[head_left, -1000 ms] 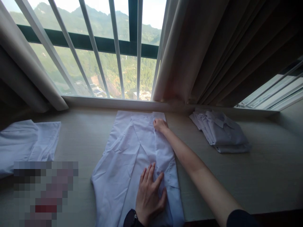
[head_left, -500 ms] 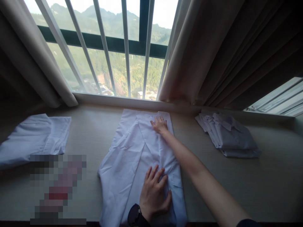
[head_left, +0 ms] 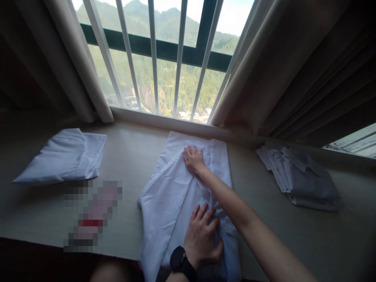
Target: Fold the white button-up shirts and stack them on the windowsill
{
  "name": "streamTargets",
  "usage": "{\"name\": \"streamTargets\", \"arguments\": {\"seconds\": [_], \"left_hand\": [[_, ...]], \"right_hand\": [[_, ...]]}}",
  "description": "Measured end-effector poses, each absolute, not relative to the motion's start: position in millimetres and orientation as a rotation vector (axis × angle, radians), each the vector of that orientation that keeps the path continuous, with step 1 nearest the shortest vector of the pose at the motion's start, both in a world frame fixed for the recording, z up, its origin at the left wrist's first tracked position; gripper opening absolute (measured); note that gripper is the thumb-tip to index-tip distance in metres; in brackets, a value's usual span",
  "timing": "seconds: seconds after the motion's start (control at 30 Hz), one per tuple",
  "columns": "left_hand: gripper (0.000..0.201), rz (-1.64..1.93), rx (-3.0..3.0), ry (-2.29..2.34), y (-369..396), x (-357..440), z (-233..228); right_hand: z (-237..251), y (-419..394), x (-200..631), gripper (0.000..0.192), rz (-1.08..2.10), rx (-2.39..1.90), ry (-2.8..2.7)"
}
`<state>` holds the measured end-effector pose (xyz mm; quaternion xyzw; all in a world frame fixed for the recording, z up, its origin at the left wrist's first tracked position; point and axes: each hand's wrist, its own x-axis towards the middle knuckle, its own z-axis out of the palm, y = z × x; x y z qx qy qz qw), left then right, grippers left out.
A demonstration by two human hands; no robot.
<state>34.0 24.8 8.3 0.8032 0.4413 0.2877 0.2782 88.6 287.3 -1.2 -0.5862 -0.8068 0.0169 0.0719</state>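
A white garment, looking like a partly folded shirt [head_left: 164, 203], lies lengthwise before me on the pale surface, its sides turned inward and creased. My right hand [head_left: 194, 159] reaches far across and rests flat on its upper part, fingers spread. Nearer to me, my left hand [head_left: 202, 235], with a black watch [head_left: 178, 258] on its wrist, presses on the lower part. Its fingers are apart and the thumb points to the right. Neither hand grips anything that I can see. The garment's near end is partly hidden behind the left wrist.
To the left lies a folded white garment [head_left: 67, 156], with a blurred-out pinkish object [head_left: 94, 215] in front of it. A folded white stack [head_left: 302, 176] sits on the right. Behind are a barred window [head_left: 164, 78] and grey curtains [head_left: 264, 70].
My right hand has slid left across the garment's upper part. My left hand stays at about the same place on it. The whole view has shifted, so things appear further right.
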Motion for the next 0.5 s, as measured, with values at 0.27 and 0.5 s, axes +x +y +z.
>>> {"name": "streamTargets", "arguments": {"seconds": [0.27,0.5], "left_hand": [[0.051,0.847,2.121,1.171,21,30,5],[0.051,0.985,1.996,1.249,13,28,13]], "right_hand": [[-8,253,52,0.053,0.143,-1.404,-2.742],[2,227,55,0.053,-0.071,-1.685,-2.414]]}}
